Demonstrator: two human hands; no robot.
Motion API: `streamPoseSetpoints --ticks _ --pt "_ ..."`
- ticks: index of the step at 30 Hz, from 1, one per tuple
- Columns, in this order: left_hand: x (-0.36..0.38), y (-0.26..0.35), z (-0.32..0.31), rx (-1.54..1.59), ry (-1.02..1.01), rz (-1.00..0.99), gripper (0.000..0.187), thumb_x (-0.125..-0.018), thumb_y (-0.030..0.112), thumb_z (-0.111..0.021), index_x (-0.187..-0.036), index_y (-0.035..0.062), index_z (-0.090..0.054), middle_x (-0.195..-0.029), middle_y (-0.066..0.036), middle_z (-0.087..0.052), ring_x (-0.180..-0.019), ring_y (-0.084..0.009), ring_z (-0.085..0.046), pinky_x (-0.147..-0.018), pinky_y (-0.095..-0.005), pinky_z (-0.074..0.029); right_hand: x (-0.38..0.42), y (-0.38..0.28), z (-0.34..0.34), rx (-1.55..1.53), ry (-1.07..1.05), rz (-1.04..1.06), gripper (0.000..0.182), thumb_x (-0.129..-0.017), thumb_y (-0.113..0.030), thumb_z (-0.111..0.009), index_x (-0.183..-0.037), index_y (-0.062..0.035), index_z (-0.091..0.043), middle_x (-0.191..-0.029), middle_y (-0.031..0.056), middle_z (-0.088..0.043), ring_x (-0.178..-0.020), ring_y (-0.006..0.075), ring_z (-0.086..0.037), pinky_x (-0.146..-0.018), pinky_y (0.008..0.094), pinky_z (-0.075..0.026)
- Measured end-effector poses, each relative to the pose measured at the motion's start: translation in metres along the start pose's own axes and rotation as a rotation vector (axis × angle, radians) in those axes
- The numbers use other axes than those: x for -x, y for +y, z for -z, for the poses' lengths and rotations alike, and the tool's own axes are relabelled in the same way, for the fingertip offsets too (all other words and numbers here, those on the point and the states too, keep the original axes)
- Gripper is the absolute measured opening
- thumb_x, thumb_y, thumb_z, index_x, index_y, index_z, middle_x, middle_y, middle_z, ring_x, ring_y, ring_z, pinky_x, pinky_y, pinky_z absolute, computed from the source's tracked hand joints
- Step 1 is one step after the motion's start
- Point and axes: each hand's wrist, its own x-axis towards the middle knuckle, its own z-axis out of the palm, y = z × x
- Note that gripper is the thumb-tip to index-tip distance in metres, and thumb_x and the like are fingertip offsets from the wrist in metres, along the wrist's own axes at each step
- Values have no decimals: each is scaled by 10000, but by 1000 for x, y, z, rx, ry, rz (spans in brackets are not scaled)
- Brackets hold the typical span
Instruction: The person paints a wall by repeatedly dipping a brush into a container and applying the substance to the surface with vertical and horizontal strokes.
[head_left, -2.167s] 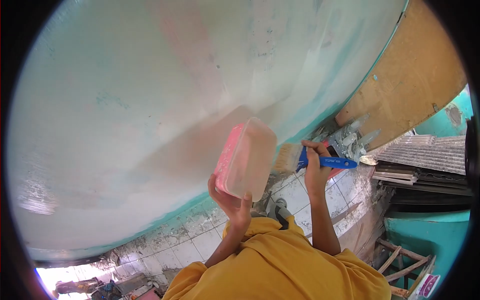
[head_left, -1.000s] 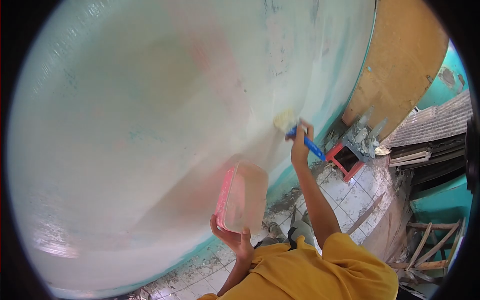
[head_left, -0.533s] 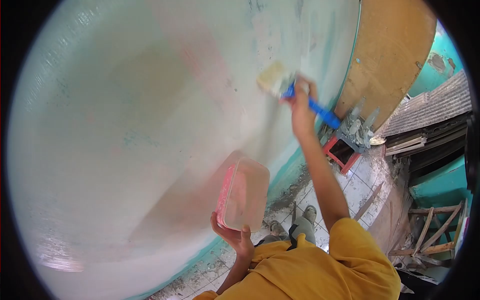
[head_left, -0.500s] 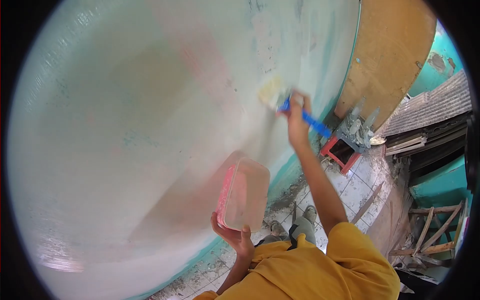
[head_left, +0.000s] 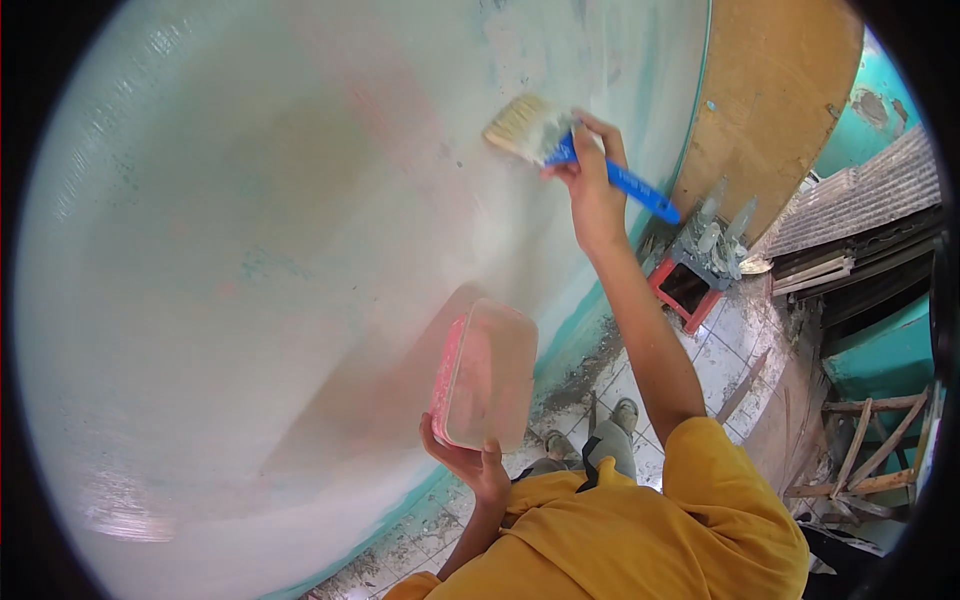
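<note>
My right hand (head_left: 597,190) grips a wide paintbrush (head_left: 632,188) by its blue handle, fingers wrapped near the ferrule. Its pale bristles point up and left, close over the large whitish wall (head_left: 250,330), which carries faint pink and teal patches. Lower down, my left hand (head_left: 473,467) holds a pink-stained clear plastic container (head_left: 487,375) from underneath, thumb on the near side and fingers around the far edge. The container is tilted, and a thin pinkish layer shows inside. Its shadow falls on the wall beside it.
A red and grey stool (head_left: 688,290) with plastic bottles on top stands on the dirty tiled floor (head_left: 720,345). Behind it leans a brown board (head_left: 765,110). Corrugated sheets (head_left: 860,215) and a wooden frame (head_left: 870,455) are at the right.
My right hand has moved the paintbrush up and slightly left along the wall. The container in my left hand has stayed almost in place.
</note>
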Motion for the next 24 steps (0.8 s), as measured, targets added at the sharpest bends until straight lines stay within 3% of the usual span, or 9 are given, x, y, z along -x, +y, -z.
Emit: streamPoseSetpoints --ticks 3,6,9,12,14,17,21,24 --pt "2 0 -1 9 14 -3 1037 -848 520 -707 -1518 11 -99 -1472 -174 -221 -1384 -299 -277 -1130 -475 -260 55 80 54 90 117 -148 304 -1009 -172 -501 -1272 -20 -486 -949 99 -646 -790 148 -624 -685 313 -541" --pt "4 2 0 25 19 14 1028 -856 508 -702 -1519 11 -93 -1473 -178 -219 -1381 -299 -282 -1128 -477 -265 127 148 121 255 182 -369 260 -999 -156 -520 -1219 -21 -492 -826 103 -649 -653 139 -609 -576 281 -523" --pt "2 0 1 20 30 -15 1020 -865 496 -697 -1520 11 -83 -1475 -179 -218 -1379 -300 -288 -1125 -475 -271 129 147 131 376 168 -386 260 -999 -163 -523 -1213 -20 -491 -801 106 -646 -606 133 -593 -526 268 -495" --pt "2 6 0 42 40 -16 1019 -869 488 -697 -1522 11 -77 -1481 -181 -215 -1379 -302 -291 -1127 -473 -272 68 80 59 351 50 -175 285 -992 -180 -537 -1218 -14 -488 -795 101 -640 -660 140 -613 -605 287 -517" --pt "2 9 -2 54 94 -2 1058 -835 555 -721 -1519 6 -130 -1484 -167 -271 -1401 -290 -285 -1148 -456 -261 33 27 7 270 0 -57 302 -1005 -197 -533 -1243 -15 -493 -852 105 -635 -678 154 -617 -651 301 -531" --pt "2 1 2 64 92 3 1059 -837 559 -716 -1522 11 -124 -1489 -172 -267 -1402 -291 -285 -1148 -460 -266 15 -3 -17 97 -38 37 315 -1011 -188 -514 -1269 -9 -486 -899 110 -635 -700 163 -623 -672 307 -539" --pt "2 2 2 68 112 11 1056 -839 557 -715 -1525 19 -119 -1492 -173 -264 -1401 -291 -288 -1149 -459 -268 79 88 51 265 14 -31 296 -1021 -135 -467 -1292 -17 -466 -883 96 -634 -772 140 -618 -676 306 -533" --pt "2 -2 5 89 108 12 1051 -841 545 -718 -1525 21 -115 -1492 -173 -268 -1399 -291 -290 -1148 -459 -268 144 138 98 346 142 -322 278 -1008 -139 -482 -1246 2 -465 -828 115 -640 -646 133 -603 -575 270 -490"
